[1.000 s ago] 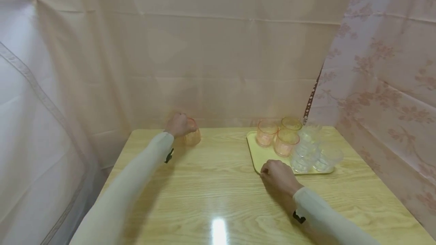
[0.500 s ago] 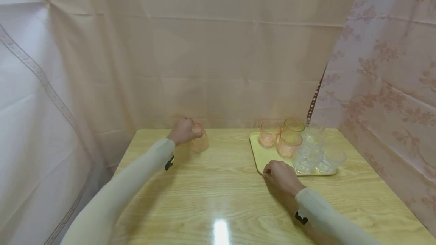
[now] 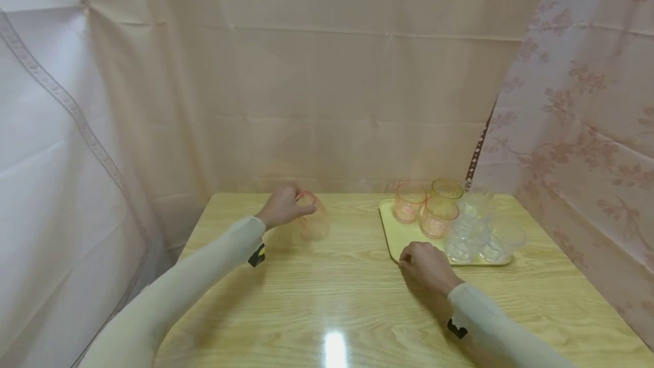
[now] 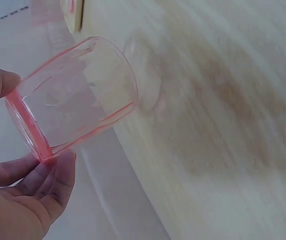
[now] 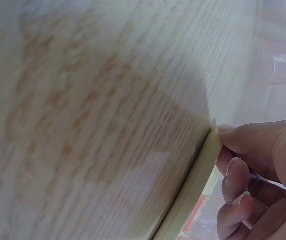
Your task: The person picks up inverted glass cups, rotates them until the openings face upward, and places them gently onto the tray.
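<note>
In my left hand [image 3: 282, 207] I hold a see-through pink cup [image 4: 80, 97], which stands out over the table's far left half. My thumb and fingertips pinch it at its pink-edged end, while the other end points down toward the wood. At the near left corner of a yellow tray [image 3: 401, 236], my right hand [image 3: 426, 266] pinches the rim between thumb and fingers; the tray edge [image 5: 192, 190] runs from that grip in the right wrist view. Just behind this hand, two pink cups [image 3: 439, 217] stand upright on the tray.
A yellow-tinted cup [image 3: 447, 188] stands at the back of the tray, with several clear cups [image 3: 465, 237] crowding its right side. The wood-grain table [image 3: 306, 294] ends at a beige curtain [image 3: 317, 107] behind, and a flowered curtain [image 3: 587, 146] hangs on the right.
My left hand has brought the pink cup slightly right and nearer, and its lower end has swung out to the right. The right hand keeps its grip on the tray corner.
</note>
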Tool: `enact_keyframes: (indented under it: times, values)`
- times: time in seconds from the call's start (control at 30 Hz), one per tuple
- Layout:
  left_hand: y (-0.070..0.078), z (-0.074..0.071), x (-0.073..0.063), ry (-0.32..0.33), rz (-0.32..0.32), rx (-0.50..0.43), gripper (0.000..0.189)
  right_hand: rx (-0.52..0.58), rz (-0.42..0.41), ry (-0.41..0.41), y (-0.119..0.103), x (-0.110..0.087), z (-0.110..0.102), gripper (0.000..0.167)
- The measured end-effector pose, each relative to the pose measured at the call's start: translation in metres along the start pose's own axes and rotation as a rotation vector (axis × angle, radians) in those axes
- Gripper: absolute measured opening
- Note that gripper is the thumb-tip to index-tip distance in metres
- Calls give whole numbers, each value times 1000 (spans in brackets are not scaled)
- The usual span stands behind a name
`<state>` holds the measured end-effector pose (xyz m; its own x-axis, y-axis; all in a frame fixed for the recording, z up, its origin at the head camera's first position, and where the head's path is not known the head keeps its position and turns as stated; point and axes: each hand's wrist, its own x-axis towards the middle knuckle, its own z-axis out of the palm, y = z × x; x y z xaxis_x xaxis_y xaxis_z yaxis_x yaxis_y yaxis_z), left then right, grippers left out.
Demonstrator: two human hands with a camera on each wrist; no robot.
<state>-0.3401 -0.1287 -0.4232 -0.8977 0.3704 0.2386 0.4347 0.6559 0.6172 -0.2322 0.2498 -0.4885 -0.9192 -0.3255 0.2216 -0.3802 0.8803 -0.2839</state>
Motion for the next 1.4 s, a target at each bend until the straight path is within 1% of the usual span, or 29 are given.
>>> enact_keyframes:
  times: [0.13,0.2,0.37,0.57,0.67,0.87,1.03,1.13,1.27,1.3,1.37,1.4]
  values:
    - [9,5,-4,-18,-15,-62,42,-8,-2,-6,1,0,-1,6]
    - [12,7,-6,-27,-41,-86,48,-13,-3,-7,1,0,-2,5]
    - [22,14,-11,-46,-105,-125,39,-31,-6,-10,1,1,-3,6]
    - [33,21,-18,-89,-160,-134,48,-31,-4,-12,0,2,-4,6]
    - [38,25,-22,-112,-170,-152,50,-30,-4,-15,0,3,-5,6]
    - [45,31,-29,-146,-165,-197,50,-9,4,-28,-1,1,-4,7]
    - [46,33,-34,-166,-177,-215,59,20,18,-39,-1,0,-3,6]
    - [46,34,-36,-178,-186,-223,64,44,30,-22,-2,0,-4,6]
    - [46,34,-39,-187,-197,-241,67,118,27,3,-5,1,-4,1]
    - [46,34,-39,-187,-199,-247,67,152,26,1,-6,1,-4,2]
    - [46,33,-41,-186,-204,-261,66,243,18,-23,-9,3,-5,11]
    - [46,33,-41,-185,-206,-268,65,297,24,-48,-11,4,-6,16]
